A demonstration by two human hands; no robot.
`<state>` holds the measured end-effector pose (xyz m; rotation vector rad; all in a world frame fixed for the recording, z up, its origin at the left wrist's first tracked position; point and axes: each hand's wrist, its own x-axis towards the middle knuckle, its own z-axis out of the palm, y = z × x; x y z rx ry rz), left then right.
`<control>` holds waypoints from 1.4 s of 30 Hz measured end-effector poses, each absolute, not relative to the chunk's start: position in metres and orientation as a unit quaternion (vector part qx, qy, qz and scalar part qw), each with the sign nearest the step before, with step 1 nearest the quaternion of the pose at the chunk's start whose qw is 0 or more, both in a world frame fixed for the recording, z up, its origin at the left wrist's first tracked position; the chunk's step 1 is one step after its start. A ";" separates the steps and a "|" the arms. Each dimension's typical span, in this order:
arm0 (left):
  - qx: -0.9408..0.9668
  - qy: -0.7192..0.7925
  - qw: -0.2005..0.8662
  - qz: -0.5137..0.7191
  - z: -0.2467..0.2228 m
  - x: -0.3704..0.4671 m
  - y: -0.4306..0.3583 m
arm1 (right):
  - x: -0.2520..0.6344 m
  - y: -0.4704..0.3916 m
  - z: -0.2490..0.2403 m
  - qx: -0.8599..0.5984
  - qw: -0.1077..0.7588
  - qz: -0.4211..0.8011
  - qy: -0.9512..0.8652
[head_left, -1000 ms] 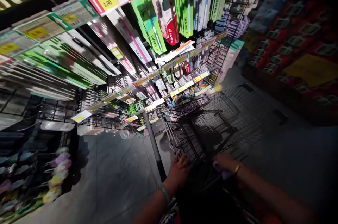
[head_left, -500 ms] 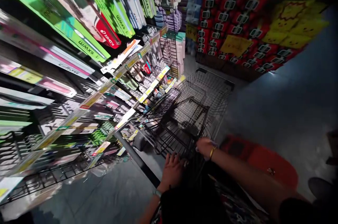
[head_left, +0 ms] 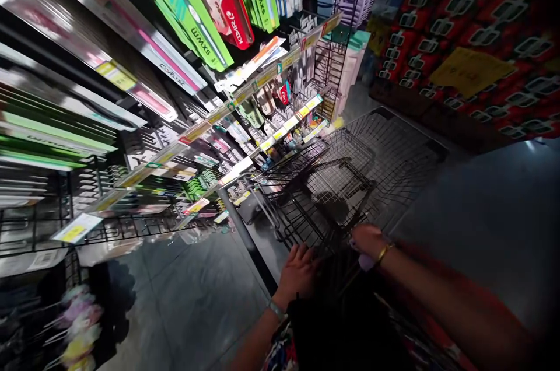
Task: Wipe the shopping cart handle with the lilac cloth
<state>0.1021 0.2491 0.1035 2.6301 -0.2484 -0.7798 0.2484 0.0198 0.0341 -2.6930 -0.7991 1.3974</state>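
Note:
A dark wire shopping cart (head_left: 336,184) stands in front of me, with wire mesh and a folded-down frame inside. My left hand (head_left: 300,272), with a band on the wrist, rests at the near side of the cart; its fingers point forward over a dark part that I cannot make out clearly. My right hand (head_left: 370,241), with a yellow bracelet, is closed at the cart's near right side, a purplish item beside its palm. What it grips is too dark to tell. The cart's grey handle bar (head_left: 247,240) runs down toward my left wrist.
Shelves of hanging packages, such as a green pack (head_left: 205,27), fill the left side. Red packs with handles (head_left: 441,27) are stacked at the back right, bearing a yellow sign (head_left: 472,72). Pastel fluffy items (head_left: 81,324) hang at the lower left.
The view has turned left and come nearer the shelf, so shelves, cart and hands appear further right. The pastel items have come into view. Both hands keep their places at the cart.

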 end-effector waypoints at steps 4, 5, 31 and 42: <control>0.936 -0.069 0.183 -0.294 0.106 0.103 0.246 | 0.249 0.022 0.033 -0.837 -0.030 0.468 -0.282; 0.935 -0.061 0.183 -0.296 0.107 0.104 0.246 | 0.251 0.020 0.033 -0.824 -0.028 0.480 -0.300; 0.838 0.286 0.271 -0.378 0.067 0.187 0.024 | 0.349 -0.040 0.022 -0.666 -0.029 0.529 -0.525; 0.849 0.278 0.262 -0.364 0.061 0.182 0.021 | 0.430 -0.102 0.035 -0.750 -0.090 0.457 -0.470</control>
